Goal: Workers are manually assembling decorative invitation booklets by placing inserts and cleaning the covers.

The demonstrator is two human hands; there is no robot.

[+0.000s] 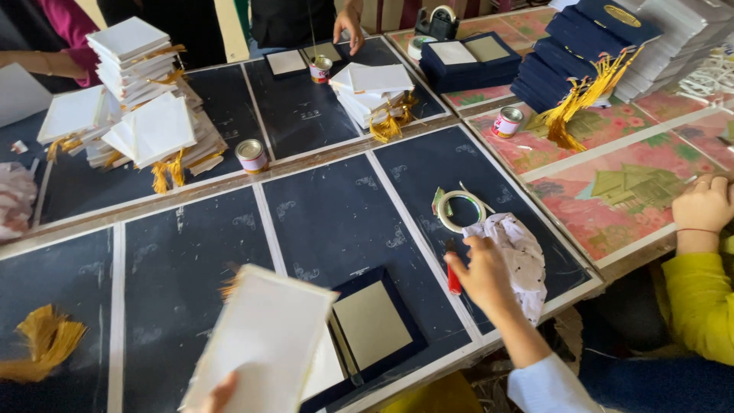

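Observation:
My left hand (pixel 220 398) shows only at the bottom edge and holds a white rectangular board (pixel 264 344) tilted up over the table. Under it lies an open dark blue cover (pixel 405 306) with a grey-beige square panel (pixel 372 325); a bit of yellow tassel (pixel 228 287) peeks out behind the board. My right hand (pixel 483 275), in a white sleeve, has its fingers curled on a small red tool (pixel 453 281) beside a crumpled white cloth (pixel 526 256). A roll of tape (pixel 461 210) lies just beyond.
Stacks of white boards with yellow tassels (pixel 141 107) (pixel 375 88) stand at the back, dark blue covers (pixel 581 46) at the right. Small tins (pixel 251 155) (pixel 507 121) (pixel 320 69) dot the table. Another person's hand in a yellow sleeve (pixel 702 205) rests at right; a loose tassel (pixel 46 340) lies at left.

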